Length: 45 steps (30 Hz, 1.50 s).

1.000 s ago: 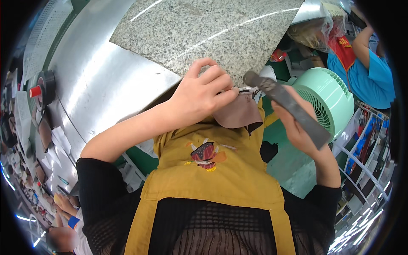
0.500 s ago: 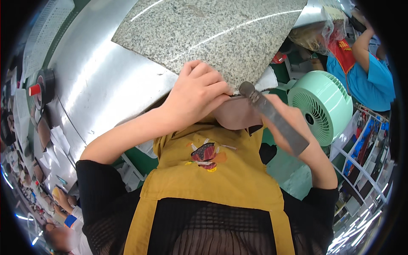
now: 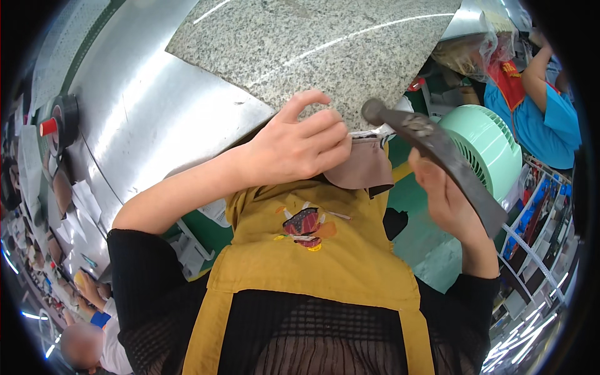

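In the head view, I'm watching a person in a mustard apron (image 3: 312,269) working at the near corner of a speckled granite slab (image 3: 312,56) that lies on a metal tabletop (image 3: 144,106). A brown piece (image 3: 357,167) sits just at that stone edge, its flap hanging toward the apron. Its upper edge, lined with a pale strip (image 3: 369,133), runs roughly left to right, and the loose lower corner points toward the person's right.

The left hand (image 3: 306,140) lies at the piece's left end; its grip is narrow, fingers curled down onto it, the index finger arched higher. The right hand (image 3: 445,194) has its grip wrapped round a dark metal hammer (image 3: 444,149). The metal's long axis slants from upper left to lower right: the round face points up and left over the stone, the tapered end toward the person's right forearm. Whether that face touches anything, I can't tell.

A mint-green fan (image 3: 490,153) stands beyond the hammer. As for writing, yellow lettering shows on a red sash (image 3: 507,81) worn by a co-worker in blue (image 3: 540,119), too small to read from here. The apron carries a patchwork figure (image 3: 306,228).
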Each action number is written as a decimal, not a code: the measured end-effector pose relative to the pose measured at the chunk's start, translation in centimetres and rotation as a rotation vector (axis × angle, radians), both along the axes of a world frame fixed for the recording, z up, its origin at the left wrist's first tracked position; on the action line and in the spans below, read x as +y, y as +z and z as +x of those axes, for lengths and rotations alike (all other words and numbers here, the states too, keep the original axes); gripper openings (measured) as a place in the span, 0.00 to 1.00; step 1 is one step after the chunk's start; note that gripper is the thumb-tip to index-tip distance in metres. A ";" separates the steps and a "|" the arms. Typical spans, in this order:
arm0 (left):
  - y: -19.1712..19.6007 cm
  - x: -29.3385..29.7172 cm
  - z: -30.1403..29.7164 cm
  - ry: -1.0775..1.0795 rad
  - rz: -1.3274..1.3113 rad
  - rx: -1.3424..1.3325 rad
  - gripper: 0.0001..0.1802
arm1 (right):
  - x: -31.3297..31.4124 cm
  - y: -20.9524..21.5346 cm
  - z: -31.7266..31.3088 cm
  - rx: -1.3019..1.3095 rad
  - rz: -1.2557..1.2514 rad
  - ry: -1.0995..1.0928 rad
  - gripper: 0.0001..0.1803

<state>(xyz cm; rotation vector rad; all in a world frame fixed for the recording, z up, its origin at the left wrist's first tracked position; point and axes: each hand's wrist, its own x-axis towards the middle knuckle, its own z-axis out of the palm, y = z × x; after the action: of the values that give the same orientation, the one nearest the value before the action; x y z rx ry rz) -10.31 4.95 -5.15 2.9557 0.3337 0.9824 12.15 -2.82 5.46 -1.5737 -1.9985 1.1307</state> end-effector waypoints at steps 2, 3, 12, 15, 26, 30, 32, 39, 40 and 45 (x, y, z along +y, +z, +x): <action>0.2 0.0 0.0 0.013 -0.094 -0.015 0.11 | 0.0 -1.5 0.2 -0.096 0.147 0.087 0.22; 0.4 0.2 0.1 0.018 -0.136 -0.024 0.11 | 0.2 -1.1 -0.3 -0.126 0.036 0.105 0.20; 0.0 0.4 -1.0 0.008 -0.163 -0.023 0.13 | 0.3 -0.8 -0.8 -0.021 0.064 0.067 0.13; -0.1 0.2 -1.0 0.012 -0.108 -0.025 0.11 | -0.2 -1.8 -0.9 -0.124 0.039 0.136 0.13; -0.1 -0.4 -1.2 0.107 -0.412 -0.100 0.07 | -0.1 -1.3 -2.0 -0.115 -0.007 0.075 0.14; -0.7 -0.6 -1.6 0.115 -0.282 -0.093 0.08 | 0.3 -0.6 -1.7 -0.019 -0.093 0.029 0.14; -0.8 -0.7 -1.7 0.118 -0.187 -0.095 0.08 | 0.1 -0.5 -1.5 -0.033 -0.082 0.034 0.17; -1.0 -0.8 -1.6 0.091 -0.113 -0.124 0.10 | 0.9 0.4 -2.1 -0.047 -0.180 0.058 0.19; -0.9 -0.8 -1.7 0.081 -0.113 -0.119 0.10 | 0.7 0.4 -1.9 -0.072 -0.136 0.059 0.18; -0.9 -1.0 -1.6 0.118 -0.212 -0.111 0.09 | 0.3 -0.5 -2.6 -0.127 -0.146 0.064 0.15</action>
<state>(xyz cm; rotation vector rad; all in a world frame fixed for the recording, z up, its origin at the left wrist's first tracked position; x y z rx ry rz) -11.94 3.91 -6.05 2.7061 0.5770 1.0452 9.53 -2.48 4.97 -1.7030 -2.1039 1.2551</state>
